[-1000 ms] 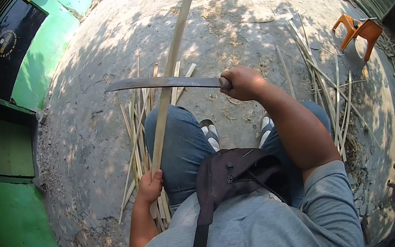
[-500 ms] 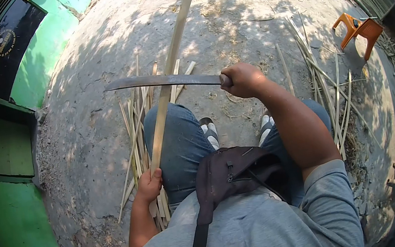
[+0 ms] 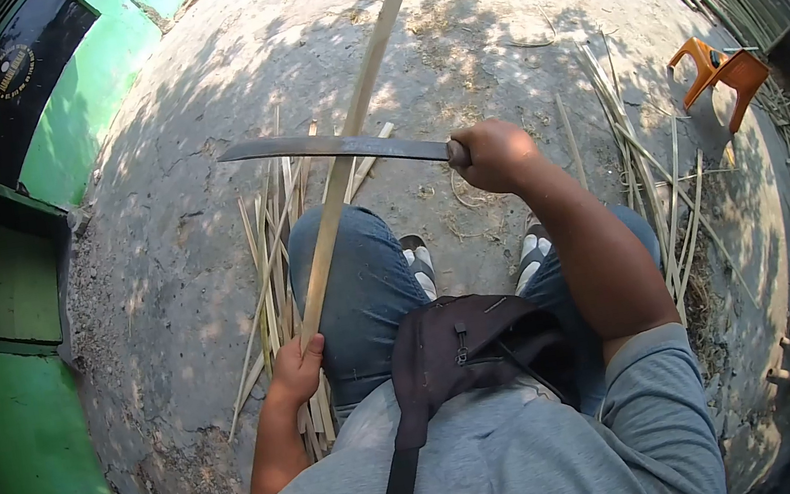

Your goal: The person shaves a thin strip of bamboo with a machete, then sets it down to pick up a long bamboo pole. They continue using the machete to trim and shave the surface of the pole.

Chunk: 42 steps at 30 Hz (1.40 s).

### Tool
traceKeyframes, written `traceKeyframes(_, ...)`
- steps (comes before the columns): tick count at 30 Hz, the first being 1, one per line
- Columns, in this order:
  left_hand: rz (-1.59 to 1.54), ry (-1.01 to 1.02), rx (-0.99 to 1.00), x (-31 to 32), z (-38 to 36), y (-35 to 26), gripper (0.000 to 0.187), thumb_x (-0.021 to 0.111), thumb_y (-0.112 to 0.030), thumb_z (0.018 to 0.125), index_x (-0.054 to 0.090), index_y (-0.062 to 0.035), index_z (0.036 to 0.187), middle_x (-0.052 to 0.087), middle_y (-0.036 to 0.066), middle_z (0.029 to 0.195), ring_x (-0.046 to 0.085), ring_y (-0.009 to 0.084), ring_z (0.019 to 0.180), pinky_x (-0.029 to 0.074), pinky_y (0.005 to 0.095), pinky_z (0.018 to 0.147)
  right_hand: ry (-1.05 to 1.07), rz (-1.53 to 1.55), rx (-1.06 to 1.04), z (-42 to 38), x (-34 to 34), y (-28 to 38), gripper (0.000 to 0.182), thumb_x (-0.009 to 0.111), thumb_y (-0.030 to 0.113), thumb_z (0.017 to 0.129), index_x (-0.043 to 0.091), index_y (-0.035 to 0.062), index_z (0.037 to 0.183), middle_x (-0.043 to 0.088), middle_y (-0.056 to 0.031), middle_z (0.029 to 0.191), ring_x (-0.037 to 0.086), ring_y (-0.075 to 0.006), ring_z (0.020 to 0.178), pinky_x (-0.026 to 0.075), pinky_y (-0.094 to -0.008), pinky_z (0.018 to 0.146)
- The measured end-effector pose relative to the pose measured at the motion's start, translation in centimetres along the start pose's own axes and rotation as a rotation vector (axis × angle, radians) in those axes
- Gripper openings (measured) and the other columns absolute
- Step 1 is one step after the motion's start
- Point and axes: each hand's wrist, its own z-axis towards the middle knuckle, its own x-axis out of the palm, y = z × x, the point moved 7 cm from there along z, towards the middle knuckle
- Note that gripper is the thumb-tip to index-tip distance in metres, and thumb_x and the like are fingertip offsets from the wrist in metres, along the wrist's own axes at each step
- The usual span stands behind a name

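Observation:
My left hand [image 3: 300, 366] is closed around the lower end of a long, flat bamboo strip [image 3: 325, 257], beside my left knee. The strip slants up and away to the right, passing over the knee. In my right hand [image 3: 495, 154] is the handle of a machete [image 3: 340, 145], gripped in a fist. Its long, slightly curved blade points left and crosses over the strip above its middle. Under and beside my left leg lies a pile of cut bamboo strips [image 3: 268, 265], partly hidden by the leg and arm.
More bamboo strips [image 3: 651, 160] lie on the ground by my right leg. An orange plastic stool [image 3: 741, 82] lies farther right. A green wall [image 3: 17, 432] runs along the left. A dark bag [image 3: 470, 348] rests on my lap.
The machete has shifted slightly right and its blade tip has risen a little. The strip's far end has moved slightly right and down. My left hand keeps its hold.

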Motion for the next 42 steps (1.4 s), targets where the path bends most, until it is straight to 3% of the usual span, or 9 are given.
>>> traceKeyframes(10,-0.018,-0.007,0.044,-0.1,-0.3,-1.2,0.061,0.055,-0.054,0.105,0.066,0.0053,0.098,0.066,0.010,0.077,0.061,0.0197,0.074,0.050,0.0362,0.070,0.086,-0.092,-0.067,-0.7,0.2,2.8,0.008,0.069,0.023,0.084,0.075,0.0202,0.089,0.074,-0.0085,0.089,0.073,-0.0315,0.087,0.058,-0.0437,0.078)
traceKeyframes(15,-0.029,-0.017,0.063,-0.4,-0.6,-2.0,0.060,0.055,-0.053,0.105,0.067,0.0053,0.101,0.065,0.010,0.076,0.060,0.0188,0.074,0.049,0.0356,0.070,0.019,0.054,0.154,1.1,0.4,-2.1,0.020,0.065,0.028,0.092,0.076,0.0135,0.101,0.073,-0.0177,0.098,0.071,-0.0377,0.095,0.057,-0.0478,0.084)
traceKeyframes(20,0.001,-0.010,0.055,-0.2,-0.5,-1.9,0.057,0.057,-0.051,0.105,0.067,0.0050,0.104,0.066,0.010,0.077,0.061,0.0186,0.074,0.049,0.0368,0.070,0.080,0.003,0.009,-0.7,-0.1,1.2,0.017,0.067,0.025,0.088,0.076,0.0141,0.097,0.075,-0.0142,0.095,0.072,-0.0352,0.093,0.058,-0.0463,0.083)
traceKeyframes(25,0.082,-0.077,0.108,-0.4,-0.7,-2.7,0.052,0.058,-0.047,0.105,0.067,0.0039,0.100,0.064,0.016,0.071,0.062,0.0262,0.066,0.049,0.0398,0.066,0.173,-0.178,-0.141,-1.4,1.4,4.4,0.013,0.069,0.021,0.082,0.076,0.0163,0.092,0.074,-0.0097,0.089,0.073,-0.0329,0.089,0.059,-0.0454,0.078)
traceKeyframes(28,0.152,-0.142,0.127,-0.5,-1.4,-3.9,0.049,0.059,-0.044,0.105,0.066,0.0029,0.094,0.062,0.019,0.067,0.063,0.0320,0.062,0.048,0.0422,0.062,0.148,-0.120,-0.054,-0.3,0.6,2.8,0.013,0.069,0.021,0.081,0.076,0.0168,0.092,0.074,-0.0100,0.089,0.073,-0.0332,0.089,0.059,-0.0453,0.078)
traceKeyframes(33,0.249,-0.206,0.158,-0.8,-1.9,-5.8,0.046,0.060,-0.041,0.104,0.064,0.0017,0.087,0.061,0.023,0.066,0.063,0.0419,0.062,0.047,0.0465,0.059,0.064,0.078,0.167,0.9,0.1,-2.2,0.021,0.066,0.029,0.091,0.076,0.0119,0.099,0.075,-0.0167,0.097,0.071,-0.0378,0.094,0.057,-0.0479,0.084)
traceKeyframes(39,0.335,-0.245,0.181,-0.3,-1.9,-6.2,0.044,0.060,-0.039,0.104,0.064,0.0008,0.085,0.062,0.027,0.069,0.063,0.0493,0.069,0.048,0.0496,0.059,0.130,0.035,0.032,-1.2,-0.1,1.2,0.019,0.068,0.028,0.089,0.076,0.0122,0.097,0.075,-0.0163,0.095,0.072,-0.0365,0.094,0.057,-0.0474,0.084)
traceKeyframes(42,0.354,-0.275,0.196,-0.3,-2.1,-6.4,0.044,0.060,-0.039,0.104,0.063,0.0005,0.085,0.062,0.027,0.070,0.064,0.0502,0.071,0.048,0.0508,0.060,0.185,-0.072,-0.138,-1.7,0.7,4.1,0.017,0.069,0.026,0.085,0.076,0.0126,0.094,0.074,-0.0160,0.090,0.072,-0.0360,0.093,0.058,-0.0470,0.083)
